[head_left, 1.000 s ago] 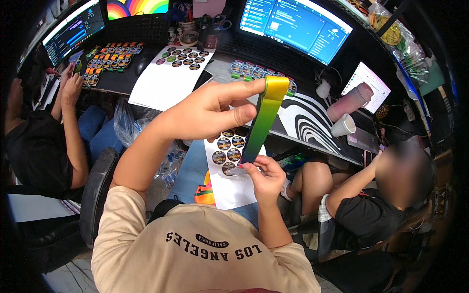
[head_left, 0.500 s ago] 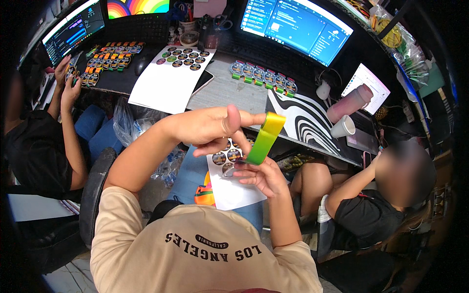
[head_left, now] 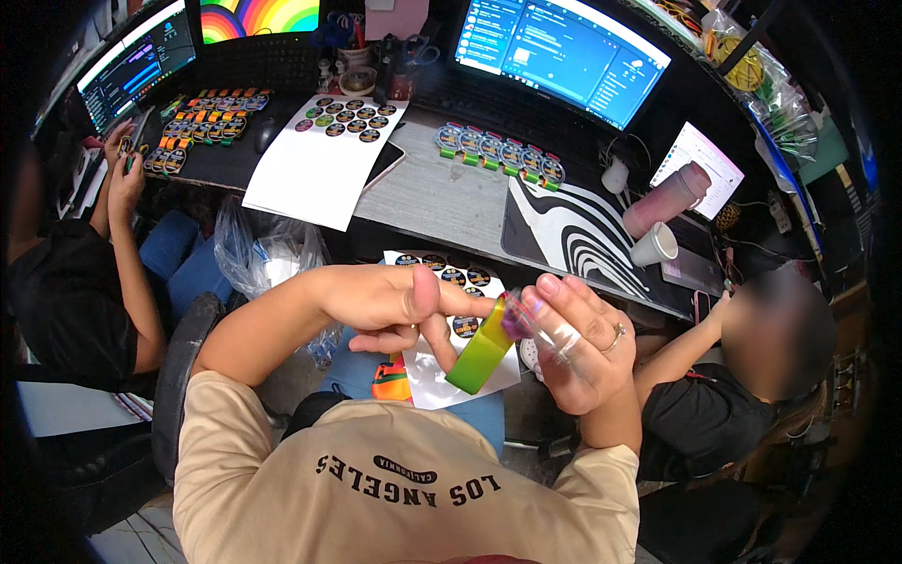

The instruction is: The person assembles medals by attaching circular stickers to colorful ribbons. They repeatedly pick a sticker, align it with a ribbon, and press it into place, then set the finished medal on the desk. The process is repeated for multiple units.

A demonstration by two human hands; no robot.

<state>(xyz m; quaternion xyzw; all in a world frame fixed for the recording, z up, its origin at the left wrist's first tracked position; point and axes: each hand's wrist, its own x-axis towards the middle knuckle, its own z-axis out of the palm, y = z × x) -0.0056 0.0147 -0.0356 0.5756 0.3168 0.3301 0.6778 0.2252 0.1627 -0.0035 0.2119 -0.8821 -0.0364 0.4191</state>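
Observation:
A yellow-green ribbon (head_left: 479, 357) is looped round the outstretched index and middle fingers of my left hand (head_left: 395, 305), which keep it spread; the thumb stands up. My right hand (head_left: 587, 343), wearing a ring, is at the ribbon's upper right end. Its fingers lie together along a clear plastic piece (head_left: 554, 334) with a purple patch, seemingly a medal joined to the ribbon; its outline is partly hidden. Below, on my lap, rests a white sheet of round dark stickers (head_left: 454, 277). Orange ribbon (head_left: 391, 379) lies beside that sheet.
On the desk are another sticker sheet (head_left: 310, 179), a row of finished medals (head_left: 503, 155), a patterned mat (head_left: 573, 230), a white cup (head_left: 655, 244) and a pink tumbler (head_left: 667, 199). People sit on both sides; the left one handles medals near more medals (head_left: 211, 117).
My right hand has risen and turned beside the ribbon, bringing the clear piece into view. My left hand and the ribbon have moved lower and slightly left.

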